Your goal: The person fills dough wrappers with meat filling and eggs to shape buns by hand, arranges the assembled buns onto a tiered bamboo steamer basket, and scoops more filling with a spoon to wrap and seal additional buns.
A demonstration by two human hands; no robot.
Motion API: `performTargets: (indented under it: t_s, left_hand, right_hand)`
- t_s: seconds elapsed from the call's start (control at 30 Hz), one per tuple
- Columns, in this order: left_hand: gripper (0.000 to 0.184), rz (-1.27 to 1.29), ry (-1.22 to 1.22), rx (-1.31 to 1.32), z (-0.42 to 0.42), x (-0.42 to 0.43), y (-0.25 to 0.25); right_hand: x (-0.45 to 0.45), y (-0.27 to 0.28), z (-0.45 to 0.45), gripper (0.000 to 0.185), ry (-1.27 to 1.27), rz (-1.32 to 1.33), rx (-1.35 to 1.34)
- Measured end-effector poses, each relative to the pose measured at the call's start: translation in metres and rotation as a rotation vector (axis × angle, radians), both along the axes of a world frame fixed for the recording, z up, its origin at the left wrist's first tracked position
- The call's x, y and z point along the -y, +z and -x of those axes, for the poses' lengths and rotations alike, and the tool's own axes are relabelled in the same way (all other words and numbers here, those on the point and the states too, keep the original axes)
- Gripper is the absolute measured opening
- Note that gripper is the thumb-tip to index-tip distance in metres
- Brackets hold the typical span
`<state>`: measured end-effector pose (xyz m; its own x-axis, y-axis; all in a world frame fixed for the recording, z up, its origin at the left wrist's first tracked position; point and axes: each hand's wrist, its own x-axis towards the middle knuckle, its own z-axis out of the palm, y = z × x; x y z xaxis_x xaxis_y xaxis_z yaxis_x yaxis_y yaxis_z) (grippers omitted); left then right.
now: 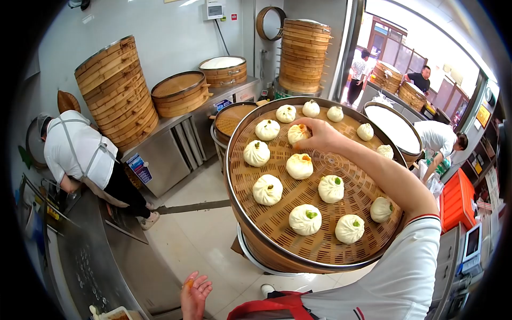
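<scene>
A large round bamboo steamer (314, 250) with a metal rim holds several pleated steamed buns, spaced apart. My right hand (323, 136) reaches over it from the right, fingers and thumb closed around the side of a bun (297, 134) with an orange spot on top. Just in front sits another orange-topped bun (300, 166). Green bits mark the tops of other buns, such as the bun (305, 219) near the front. Low in the view, my left hand (196, 293) is held palm up with fingers apart, an orange smear on it and nothing held.
Tall stacks of bamboo steamers (114, 93) stand on the steel counter (165, 154) at the back. A co-worker (80, 149) bends over the left worktop (88, 261). Another person (437, 140) leans at the right, near an orange crate (457, 200). More people are beyond the window.
</scene>
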<state>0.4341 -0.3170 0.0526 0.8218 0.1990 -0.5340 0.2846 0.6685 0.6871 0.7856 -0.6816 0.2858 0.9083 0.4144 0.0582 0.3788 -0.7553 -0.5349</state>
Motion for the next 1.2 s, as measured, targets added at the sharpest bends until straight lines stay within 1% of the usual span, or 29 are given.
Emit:
performTargets:
  t_s: [0.1,0.23,0.3,0.33,0.4,0.43,0.47,0.5,0.53,0.57,0.63,0.67,0.73,0.77,0.8,0.93,0.97,1.0,1.03,1.2]
  left_hand:
    - [0.054,-0.001,0.001,-0.007,-0.001,-0.001,0.003]
    - [0.055,0.004,-0.011,-0.022,0.002,-0.006,-0.004]
    - [0.049,-0.012,-0.004,0.036,0.006,-0.011,-0.009]
    - [0.046,-0.015,0.003,0.062,0.009,-0.011,-0.012]
    - [0.047,0.0,0.03,0.047,0.009,-0.015,-0.016]
    - [0.048,0.014,0.085,0.027,0.014,-0.013,-0.017]
    - [0.047,-0.005,0.077,0.033,0.019,-0.01,-0.012]
    - [0.046,-0.027,0.092,0.035,0.016,-0.009,-0.004]
    - [0.043,-0.027,0.075,0.04,0.018,-0.011,-0.001]
    - [0.04,-0.048,0.089,0.069,0.028,-0.01,0.008]
    - [0.038,0.001,0.098,0.183,0.036,-0.014,-0.004]
    - [0.037,0.051,0.148,0.169,0.042,-0.016,-0.01]
    - [0.036,0.03,0.161,0.111,0.053,-0.019,-0.004]
    - [0.036,0.026,0.159,0.165,0.052,-0.02,-0.014]
    - [0.036,0.013,0.184,0.186,0.057,-0.021,-0.011]
    - [0.038,-0.013,0.304,0.198,0.091,-0.031,-0.021]
    - [0.038,0.011,0.388,0.225,0.127,-0.049,-0.029]
    - [0.038,0.007,0.425,0.222,0.148,-0.055,-0.026]
    - [0.038,-0.004,0.468,0.201,0.131,-0.05,-0.02]
    - [0.039,-0.024,0.707,0.244,0.261,-0.076,-0.03]
  right_hand:
    - [0.001,0.001,0.004,0.067,0.003,0.029,-0.025]
    - [0.004,-0.011,0.002,0.068,0.033,-0.004,0.001]
    - [0.006,-0.013,0.001,0.071,0.036,-0.039,-0.031]
    - [0.008,-0.015,0.0,0.073,0.039,-0.014,0.015]
    - [0.01,-0.022,-0.006,0.078,0.075,0.039,0.096]
    - [0.004,-0.009,0.008,0.083,0.068,0.048,0.067]
    - [-0.009,0.016,0.035,0.08,-0.04,0.136,0.072]
    - [0.002,0.021,0.031,0.074,-0.04,0.187,0.103]
    - [0.017,0.018,0.006,0.065,0.106,0.042,0.032]
    - [0.024,0.019,-0.005,0.064,0.157,0.074,0.111]
    - [0.0,0.049,0.035,0.06,0.218,0.121,0.331]
    - [-0.02,0.064,0.064,0.058,0.267,0.133,0.438]
    - [-0.055,0.08,0.114,0.055,0.374,0.118,0.589]
    - [-0.069,0.087,0.133,0.053,0.419,0.115,0.636]
    - [-0.083,0.092,0.156,0.052,0.465,0.112,0.679]
    - [-0.133,0.101,0.223,0.045,0.634,0.118,0.766]
    - [-0.173,0.107,0.255,0.043,0.723,0.124,0.797]
    - [-0.19,0.109,0.27,0.042,0.767,0.117,0.8]
    - [-0.194,0.109,0.247,0.04,0.794,0.121,0.792]
    - [-0.268,0.113,0.342,0.032,0.98,0.103,0.85]
